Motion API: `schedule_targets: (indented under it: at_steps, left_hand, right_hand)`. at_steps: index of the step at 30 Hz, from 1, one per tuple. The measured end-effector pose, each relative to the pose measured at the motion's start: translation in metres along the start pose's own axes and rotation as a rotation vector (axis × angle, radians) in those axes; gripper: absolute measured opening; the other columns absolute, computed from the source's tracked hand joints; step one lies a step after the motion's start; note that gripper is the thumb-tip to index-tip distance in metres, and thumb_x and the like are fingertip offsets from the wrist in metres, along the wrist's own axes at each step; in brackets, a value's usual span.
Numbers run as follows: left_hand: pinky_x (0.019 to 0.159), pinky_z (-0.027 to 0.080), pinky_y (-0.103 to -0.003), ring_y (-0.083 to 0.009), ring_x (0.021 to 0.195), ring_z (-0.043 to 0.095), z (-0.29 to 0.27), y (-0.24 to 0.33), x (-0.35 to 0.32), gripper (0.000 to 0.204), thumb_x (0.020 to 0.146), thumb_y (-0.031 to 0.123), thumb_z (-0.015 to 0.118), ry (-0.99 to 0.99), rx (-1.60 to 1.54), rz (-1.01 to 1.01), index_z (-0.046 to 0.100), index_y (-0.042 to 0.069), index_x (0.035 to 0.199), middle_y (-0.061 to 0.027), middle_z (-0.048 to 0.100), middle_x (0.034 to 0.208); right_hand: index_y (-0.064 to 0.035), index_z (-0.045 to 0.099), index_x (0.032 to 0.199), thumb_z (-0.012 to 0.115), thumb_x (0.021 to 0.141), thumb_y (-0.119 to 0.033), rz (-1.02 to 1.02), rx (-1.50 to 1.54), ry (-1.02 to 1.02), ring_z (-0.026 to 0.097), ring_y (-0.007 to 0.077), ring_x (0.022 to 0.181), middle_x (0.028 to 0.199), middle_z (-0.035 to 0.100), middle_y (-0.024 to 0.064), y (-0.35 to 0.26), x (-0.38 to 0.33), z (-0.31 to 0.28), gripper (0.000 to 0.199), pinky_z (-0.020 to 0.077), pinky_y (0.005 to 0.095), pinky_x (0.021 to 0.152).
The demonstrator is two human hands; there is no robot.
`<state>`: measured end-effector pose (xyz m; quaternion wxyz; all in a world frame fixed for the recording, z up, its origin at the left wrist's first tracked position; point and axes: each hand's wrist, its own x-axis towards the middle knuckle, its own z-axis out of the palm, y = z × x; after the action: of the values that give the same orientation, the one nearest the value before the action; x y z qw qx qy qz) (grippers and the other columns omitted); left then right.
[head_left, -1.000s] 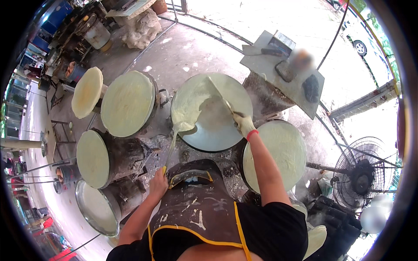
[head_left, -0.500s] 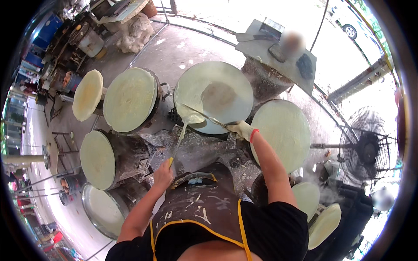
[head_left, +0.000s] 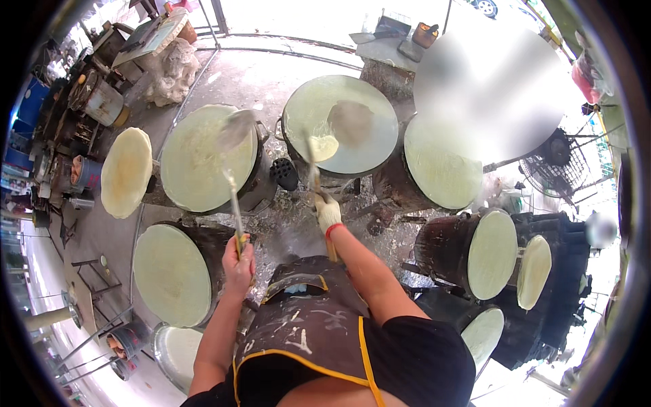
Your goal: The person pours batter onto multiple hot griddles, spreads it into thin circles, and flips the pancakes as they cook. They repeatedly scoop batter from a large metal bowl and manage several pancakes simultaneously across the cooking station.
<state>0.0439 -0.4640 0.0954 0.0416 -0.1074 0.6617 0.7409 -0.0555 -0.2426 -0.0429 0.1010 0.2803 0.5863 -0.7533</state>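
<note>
My left hand is closed around the yellow-ended handle of a ladle. Its blurred bowl is over the left round griddle, which bears a pale sheet of batter. My right hand, in a whitish glove with a red band at the wrist, grips a spatula; its blade is smeared by motion at the near edge of the middle griddle. On that griddle lies a small pool of batter, beside a bare brownish patch and a thin pale layer.
More batter-covered griddles stand around me: one at right, one at near left, one at near right. A round flat sheet is propped at far left. A fan stands at right, a bucket at back left.
The ladle has swung left from the middle griddle to over the left one. My right hand has moved left and nearer with the spatula. The view has shifted, and the batter pool looks smaller.
</note>
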Motion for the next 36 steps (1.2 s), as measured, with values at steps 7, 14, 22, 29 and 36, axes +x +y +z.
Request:
schedule_targets:
  at_steps: [7,14,22,29,36]
  left_hand:
    - [0.032,0.031,-0.021,-0.0065,0.035,0.034,-0.072,-0.002,-0.035,0.023,0.090,0.011,0.044,-0.014,-0.331,-0.127,0.043,0.004,0.112,-0.0001,0.037,0.059]
    - [0.029,0.030,-0.021,-0.0052,0.032,0.031,-0.074,0.006,-0.054,0.028,0.091,0.010,0.044,-0.043,-0.325,-0.169,0.041,0.007,0.118,0.0007,0.034,0.056]
    - [0.031,0.030,-0.021,-0.0053,0.034,0.032,-0.026,0.006,-0.060,0.024,0.090,0.012,0.048,-0.134,-0.433,-0.189,0.042,0.007,0.113,0.0004,0.034,0.058]
    - [0.038,0.033,-0.022,-0.0071,0.041,0.035,0.056,-0.002,-0.058,0.020,0.091,0.016,0.048,-0.225,-0.502,-0.194,0.045,0.008,0.109,-0.0005,0.037,0.066]
    - [0.042,0.035,-0.024,-0.0100,0.049,0.040,0.155,-0.002,-0.051,0.024,0.086,0.016,0.057,-0.182,-0.532,-0.233,0.046,0.007,0.105,-0.0025,0.042,0.073]
  right_hand:
    - [-0.0052,0.057,0.113,0.048,0.087,-0.029,-0.112,-0.303,0.237,0.059,0.0337,0.093,0.099,0.062,0.0198,0.056,0.001,0.051,0.036,0.0439,0.0368,0.081]
    - [-0.0038,0.057,0.109,0.048,0.087,-0.029,0.036,-0.148,0.373,0.061,0.0312,0.084,0.092,0.063,0.0196,0.046,0.001,0.013,0.035,0.0452,0.0373,0.076]
    - [-0.0059,0.059,0.106,0.054,0.087,-0.028,-0.069,0.046,0.278,0.046,0.0111,0.051,0.064,0.054,0.0014,-0.004,-0.015,-0.058,0.029,0.0370,0.0266,0.048]
    - [-0.0010,0.059,0.100,0.050,0.088,-0.029,0.027,-0.246,0.141,0.051,0.0144,0.057,0.068,0.057,0.0065,-0.003,-0.004,-0.169,0.031,0.0402,0.0316,0.053]
    - [-0.0023,0.060,0.100,0.047,0.088,-0.029,-0.221,-0.706,-0.138,0.063,0.0242,0.073,0.079,0.064,0.0167,-0.054,0.013,-0.248,0.032,0.0472,0.0367,0.066]
